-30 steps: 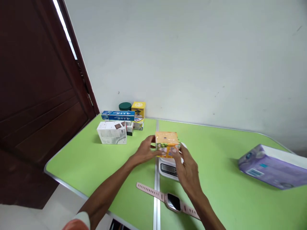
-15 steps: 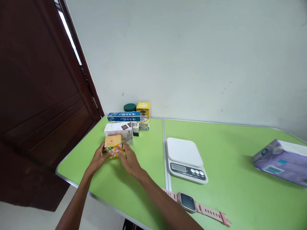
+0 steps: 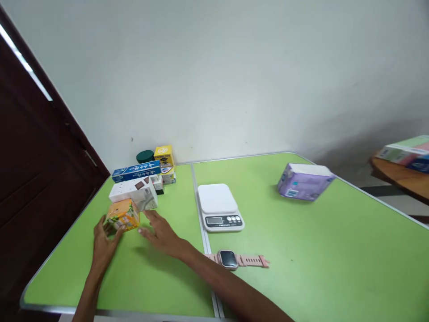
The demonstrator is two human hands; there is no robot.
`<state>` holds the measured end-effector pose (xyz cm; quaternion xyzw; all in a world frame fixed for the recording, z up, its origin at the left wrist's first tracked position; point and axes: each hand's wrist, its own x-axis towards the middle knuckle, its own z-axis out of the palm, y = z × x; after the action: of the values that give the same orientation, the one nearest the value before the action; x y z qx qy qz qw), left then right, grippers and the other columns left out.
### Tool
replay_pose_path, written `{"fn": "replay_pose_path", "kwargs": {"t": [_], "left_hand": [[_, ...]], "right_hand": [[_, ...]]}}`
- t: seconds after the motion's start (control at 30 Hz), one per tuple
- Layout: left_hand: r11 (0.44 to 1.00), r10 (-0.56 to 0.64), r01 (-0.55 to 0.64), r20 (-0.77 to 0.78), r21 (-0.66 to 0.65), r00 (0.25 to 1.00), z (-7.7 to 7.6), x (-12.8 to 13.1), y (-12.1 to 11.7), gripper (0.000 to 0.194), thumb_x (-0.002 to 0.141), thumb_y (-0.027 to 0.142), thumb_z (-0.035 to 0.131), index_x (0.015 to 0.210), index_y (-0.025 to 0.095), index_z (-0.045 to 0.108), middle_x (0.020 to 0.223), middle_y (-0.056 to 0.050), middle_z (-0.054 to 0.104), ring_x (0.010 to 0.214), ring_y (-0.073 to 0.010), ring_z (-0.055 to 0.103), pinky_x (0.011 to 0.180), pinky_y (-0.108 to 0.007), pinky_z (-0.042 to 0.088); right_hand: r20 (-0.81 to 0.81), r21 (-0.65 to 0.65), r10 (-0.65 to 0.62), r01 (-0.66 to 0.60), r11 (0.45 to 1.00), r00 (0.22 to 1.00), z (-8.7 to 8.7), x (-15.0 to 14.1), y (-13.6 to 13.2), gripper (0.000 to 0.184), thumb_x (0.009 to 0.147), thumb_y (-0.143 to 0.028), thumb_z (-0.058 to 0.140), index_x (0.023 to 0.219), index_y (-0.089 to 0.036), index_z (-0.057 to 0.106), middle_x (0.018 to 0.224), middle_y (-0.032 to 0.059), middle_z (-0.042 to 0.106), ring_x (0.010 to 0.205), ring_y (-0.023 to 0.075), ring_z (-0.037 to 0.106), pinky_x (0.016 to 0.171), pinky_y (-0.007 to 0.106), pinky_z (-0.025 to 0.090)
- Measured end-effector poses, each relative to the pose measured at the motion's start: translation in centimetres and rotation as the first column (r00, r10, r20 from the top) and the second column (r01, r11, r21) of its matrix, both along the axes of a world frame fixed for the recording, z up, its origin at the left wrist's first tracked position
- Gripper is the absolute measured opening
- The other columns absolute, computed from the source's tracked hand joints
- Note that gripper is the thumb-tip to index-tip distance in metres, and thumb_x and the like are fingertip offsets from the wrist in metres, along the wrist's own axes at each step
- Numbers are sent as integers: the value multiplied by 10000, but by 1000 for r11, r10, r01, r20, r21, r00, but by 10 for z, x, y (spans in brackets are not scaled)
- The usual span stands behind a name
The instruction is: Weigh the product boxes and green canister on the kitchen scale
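An orange box [image 3: 123,215] with green printing sits on the green table, in front of a white box [image 3: 136,193]. My left hand [image 3: 104,241] grips its near left corner, fingers along the side and thumb on the front. Just right of the box, my right hand [image 3: 161,232] is open, fingers apart, with a small gap to it. Behind the white box lies a long blue carton [image 3: 136,171]. A yellow box [image 3: 164,155], a dark green lid [image 3: 145,156] and smaller boxes stand near the wall.
A white kitchen scale [image 3: 219,206] stands right of the table's seam. Nearer me lies a smartwatch [image 3: 228,259] with a pink strap, partly behind my right forearm. A purple tissue pack [image 3: 305,182] is farther right. Beyond the edge, a wooden surface [image 3: 398,176] bears colourful packs.
My right hand has come off the orange box and opened to its right, while my left hand stays on it. The view has turned to the right.
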<state>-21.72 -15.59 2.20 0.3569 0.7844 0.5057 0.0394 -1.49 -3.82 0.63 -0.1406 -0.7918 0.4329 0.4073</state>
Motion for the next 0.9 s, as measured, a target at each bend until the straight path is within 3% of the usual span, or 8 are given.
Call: {"fn": "replay_pose_path", "kwargs": {"t": [0.1, 0.2, 0.27, 0.4, 0.5, 0.67, 0.77, 0.9], "left_hand": [[979, 174, -121, -353, 167, 920, 5, 41, 1, 1000, 756, 571, 778, 1548, 127, 359, 1560, -247, 378, 1455, -429, 431, 1175, -654, 434], [991, -11, 68, -442, 114, 897, 5, 96, 23, 812, 882, 516, 699, 1535, 146, 390, 1504, -224, 466, 1458, -413, 420, 1196, -642, 402], [960, -267, 279, -383, -25, 884, 0, 129, 47, 760, 908, 511, 680, 1530, 173, 404, 1508, -211, 492, 1435, -402, 467, 1194, -630, 406], [791, -611, 582, -308, -191, 729, -8, 179, 105, 951, 822, 530, 775, 1598, 204, 332, 1642, -215, 388, 1543, -421, 362, 1250, -644, 314], [653, -753, 695, -356, -302, 553, 3, 214, 147, 1103, 731, 565, 859, 1627, 208, 324, 1714, -234, 278, 1603, -458, 233, 1286, -662, 198], [377, -917, 741, -338, -555, 213, 24, 284, 208, 1047, 667, 634, 893, 1538, 192, 514, 1679, -267, 344, 1599, -500, 218, 1283, -690, 129], [302, -941, 715, -317, -631, 118, 23, 309, 227, 878, 709, 689, 840, 1401, 185, 647, 1595, -265, 466, 1573, -508, 276, 1270, -703, 137], [241, -955, 690, -295, -682, 42, 17, 313, 232, 853, 649, 649, 891, 1337, 194, 675, 1491, -246, 559, 1509, -516, 374, 1246, -720, 185]], "right_hand": [[-48, -67, -142, 139, 988, 989, 15, 81, 20, 467, 1032, -511, 559, 1427, -269, 624, 1397, 115, 670, 1216, 290, 685, 946, 483, 633], [-95, -120, -466, 455, 882, 880, 27, 175, 51, 392, 1045, -515, 527, 1312, -277, 687, 1307, 114, 711, 1115, 282, 706, 853, 475, 649], [-105, -107, -681, 673, 732, 725, 27, 234, 74, 414, 1015, -544, 563, 1269, -244, 691, 1294, 140, 704, 1106, 302, 694, 831, 492, 643], [-129, -71, -928, 930, 361, 350, 7, 331, 113, 642, 937, -649, 607, 1375, -180, 592, 1328, 193, 624, 1195, 349, 614, 933, 565, 586], [-100, -121, -976, 971, 204, 193, -12, 377, 139, 857, 878, -742, 610, 1490, -158, 467, 1420, 235, 512, 1284, 385, 534, 992, 601, 537], [-40, -158, -981, 968, 194, 190, -28, 403, 181, 1216, 739, -839, 698, 1612, -120, 253, 1566, 290, 345, 1443, 446, 390, 1169, 672, 351], [-11, -196, -974, 955, 222, 225, -30, 398, 200, 1442, 583, -852, 799, 1634, -86, 178, 1617, 315, 281, 1521, 477, 288, 1229, 661, 269], [40, -231, -978, 954, 192, 207, -31, 393, 216, 1464, 552, -812, 827, 1636, -86, 163, 1631, 325, 295, 1520, 489, 298, 1222, 661, 275]]}}
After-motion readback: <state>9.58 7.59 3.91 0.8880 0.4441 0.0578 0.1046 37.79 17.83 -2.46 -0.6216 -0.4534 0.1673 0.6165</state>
